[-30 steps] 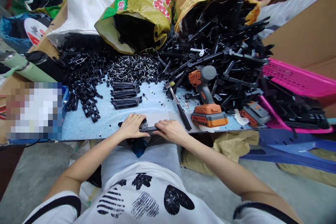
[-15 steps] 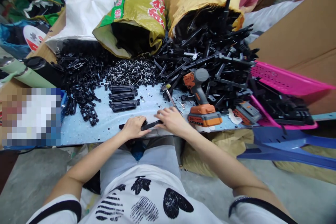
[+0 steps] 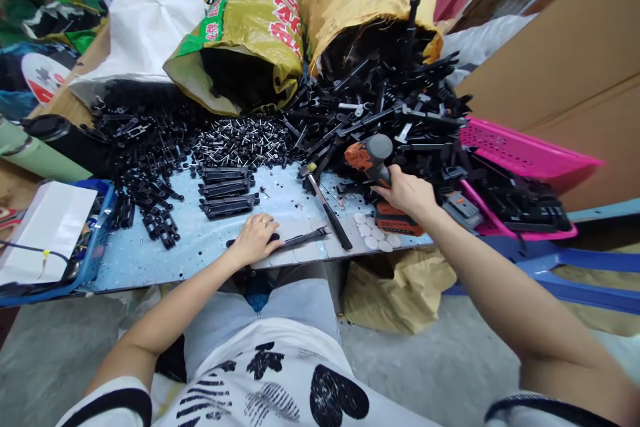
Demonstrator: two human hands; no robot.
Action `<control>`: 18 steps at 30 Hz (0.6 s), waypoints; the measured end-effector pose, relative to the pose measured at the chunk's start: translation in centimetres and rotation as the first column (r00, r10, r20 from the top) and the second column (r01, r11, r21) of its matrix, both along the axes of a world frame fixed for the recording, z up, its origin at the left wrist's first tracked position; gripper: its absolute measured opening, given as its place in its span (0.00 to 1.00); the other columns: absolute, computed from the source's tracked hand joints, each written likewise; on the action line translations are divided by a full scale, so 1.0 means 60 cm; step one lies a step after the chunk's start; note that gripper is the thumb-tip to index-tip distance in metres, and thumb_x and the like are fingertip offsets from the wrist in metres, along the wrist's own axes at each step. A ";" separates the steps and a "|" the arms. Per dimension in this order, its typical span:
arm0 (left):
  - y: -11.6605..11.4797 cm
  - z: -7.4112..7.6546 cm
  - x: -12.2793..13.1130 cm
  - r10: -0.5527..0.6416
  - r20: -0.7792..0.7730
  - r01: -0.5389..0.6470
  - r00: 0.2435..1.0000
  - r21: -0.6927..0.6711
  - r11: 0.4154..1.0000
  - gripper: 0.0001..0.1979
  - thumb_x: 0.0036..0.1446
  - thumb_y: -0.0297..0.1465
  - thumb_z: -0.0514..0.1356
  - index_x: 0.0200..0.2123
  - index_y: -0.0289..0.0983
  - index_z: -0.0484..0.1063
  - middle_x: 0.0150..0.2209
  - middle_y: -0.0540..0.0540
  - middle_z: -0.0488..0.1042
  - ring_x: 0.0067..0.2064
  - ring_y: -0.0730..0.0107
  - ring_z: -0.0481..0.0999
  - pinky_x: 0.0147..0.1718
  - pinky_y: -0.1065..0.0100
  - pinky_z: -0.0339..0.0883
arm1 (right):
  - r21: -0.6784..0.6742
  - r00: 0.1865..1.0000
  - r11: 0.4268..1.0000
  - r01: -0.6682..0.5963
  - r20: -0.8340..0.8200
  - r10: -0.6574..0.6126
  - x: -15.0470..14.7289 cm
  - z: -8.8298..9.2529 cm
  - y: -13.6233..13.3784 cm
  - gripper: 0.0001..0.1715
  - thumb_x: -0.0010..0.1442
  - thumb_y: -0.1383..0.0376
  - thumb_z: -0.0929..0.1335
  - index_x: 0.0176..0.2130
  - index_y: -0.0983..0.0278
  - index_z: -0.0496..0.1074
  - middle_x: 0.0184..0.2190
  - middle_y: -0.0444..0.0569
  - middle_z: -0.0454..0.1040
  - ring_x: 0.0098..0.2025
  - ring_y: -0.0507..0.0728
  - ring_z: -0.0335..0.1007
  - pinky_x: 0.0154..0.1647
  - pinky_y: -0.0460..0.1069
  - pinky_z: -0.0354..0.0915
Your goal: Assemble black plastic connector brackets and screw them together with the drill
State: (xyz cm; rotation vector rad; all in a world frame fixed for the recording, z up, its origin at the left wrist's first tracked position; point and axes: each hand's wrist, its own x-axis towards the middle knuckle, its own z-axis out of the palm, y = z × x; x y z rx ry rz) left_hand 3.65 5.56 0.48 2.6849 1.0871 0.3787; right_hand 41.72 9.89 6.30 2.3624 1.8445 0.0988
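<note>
My left hand (image 3: 257, 238) lies closed over a long black plastic part with a forked end (image 3: 306, 237), at the table's front edge. The part's right end sticks out from under my fingers; its left portion is mostly covered. My right hand (image 3: 411, 193) is wrapped round the handle of an orange and grey cordless drill (image 3: 361, 155), which stands on its battery to the right. Between the hands lies a hammer (image 3: 327, 205) with a dark grip. Several whitish round discs (image 3: 367, 240) sit beside the drill's base.
Several similar black parts (image 3: 229, 205) lie in a stack. Behind are heaps of black links (image 3: 145, 147), pins (image 3: 243, 140) and long forked parts (image 3: 380, 100), spilling from sacks. A pink basket (image 3: 530, 153) stands right, beside a spare battery (image 3: 461, 210); a blue basket (image 3: 103, 227) stands left.
My right hand has left the black part and moved right onto the drill's handle. My left hand stays on the part. The hammer and the discs are now uncovered.
</note>
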 end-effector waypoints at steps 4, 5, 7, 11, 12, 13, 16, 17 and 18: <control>0.068 0.017 -0.003 0.152 -0.066 -0.148 0.986 0.070 0.987 0.14 0.61 0.34 0.53 0.47 0.34 0.69 0.47 0.37 0.69 0.51 0.54 0.64 0.46 0.56 0.59 | 0.013 0.999 1.000 -0.017 -0.050 0.018 0.044 -0.006 0.015 0.33 0.54 0.43 0.65 0.46 0.66 0.65 0.34 0.58 0.73 0.34 0.63 0.69 0.30 0.51 0.60; 0.089 0.022 0.003 0.174 -0.101 -0.165 0.980 0.089 0.982 0.12 0.61 0.30 0.52 0.45 0.33 0.69 0.46 0.36 0.70 0.51 0.54 0.64 0.45 0.56 0.59 | 0.019 0.998 1.000 -0.008 -0.061 0.009 0.048 -0.008 0.018 0.34 0.54 0.42 0.66 0.47 0.66 0.65 0.34 0.58 0.73 0.33 0.63 0.69 0.30 0.51 0.60; 0.131 0.026 0.019 0.180 -0.189 -0.164 0.965 0.098 0.982 0.12 0.58 0.22 0.51 0.41 0.33 0.71 0.43 0.36 0.72 0.49 0.53 0.65 0.45 0.54 0.57 | 0.032 0.996 0.999 0.009 -0.087 -0.007 0.048 -0.011 0.020 0.36 0.52 0.41 0.66 0.48 0.66 0.65 0.34 0.57 0.73 0.33 0.63 0.69 0.30 0.52 0.61; 0.183 0.016 0.054 0.169 -0.316 -0.169 0.933 0.029 0.985 0.12 0.54 0.16 0.51 0.31 0.30 0.73 0.34 0.35 0.74 0.44 0.54 0.70 0.46 0.51 0.54 | 0.143 0.987 0.990 -0.008 -0.157 0.031 0.035 -0.008 0.009 0.41 0.51 0.42 0.67 0.54 0.65 0.62 0.38 0.57 0.73 0.37 0.64 0.70 0.34 0.53 0.63; 0.188 0.013 0.058 0.171 -0.320 -0.173 0.932 0.024 0.985 0.12 0.54 0.16 0.51 0.30 0.30 0.73 0.34 0.35 0.74 0.43 0.55 0.70 0.46 0.51 0.54 | 0.193 0.985 0.981 -0.023 -0.163 0.056 0.031 -0.004 0.004 0.42 0.51 0.43 0.68 0.56 0.65 0.60 0.40 0.58 0.73 0.39 0.65 0.69 0.35 0.54 0.63; 0.189 0.012 0.060 0.176 -0.316 -0.176 0.932 0.028 0.984 0.12 0.54 0.16 0.51 0.30 0.29 0.74 0.34 0.35 0.74 0.43 0.55 0.70 0.46 0.52 0.54 | 0.254 0.984 0.966 -0.042 -0.157 0.084 0.026 -0.001 -0.002 0.43 0.51 0.44 0.69 0.57 0.65 0.59 0.42 0.59 0.72 0.41 0.65 0.69 0.37 0.54 0.63; 0.176 0.016 0.052 0.197 -0.272 -0.189 0.942 0.053 0.981 0.12 0.57 0.19 0.50 0.36 0.30 0.73 0.40 0.35 0.72 0.45 0.56 0.70 0.45 0.56 0.58 | 0.482 0.979 0.869 -0.114 -0.094 0.181 -0.001 0.011 -0.018 0.39 0.55 0.48 0.68 0.57 0.67 0.59 0.48 0.63 0.67 0.49 0.68 0.64 0.45 0.59 0.62; 0.167 0.020 0.045 0.204 -0.227 -0.197 0.952 0.053 0.979 0.12 0.58 0.20 0.50 0.39 0.31 0.73 0.42 0.36 0.71 0.45 0.57 0.70 0.44 0.58 0.59 | 0.552 0.972 0.822 -0.139 -0.081 0.219 -0.016 0.013 -0.020 0.35 0.57 0.50 0.66 0.56 0.68 0.60 0.49 0.63 0.67 0.50 0.68 0.63 0.48 0.60 0.60; 0.156 0.026 0.035 0.213 -0.162 -0.208 0.964 0.046 0.977 0.11 0.59 0.23 0.51 0.41 0.32 0.72 0.42 0.37 0.71 0.45 0.59 0.70 0.43 0.60 0.61 | 0.603 0.959 0.780 -0.166 -0.085 0.270 -0.035 0.013 -0.018 0.30 0.59 0.52 0.65 0.55 0.68 0.62 0.49 0.62 0.67 0.51 0.67 0.62 0.50 0.60 0.59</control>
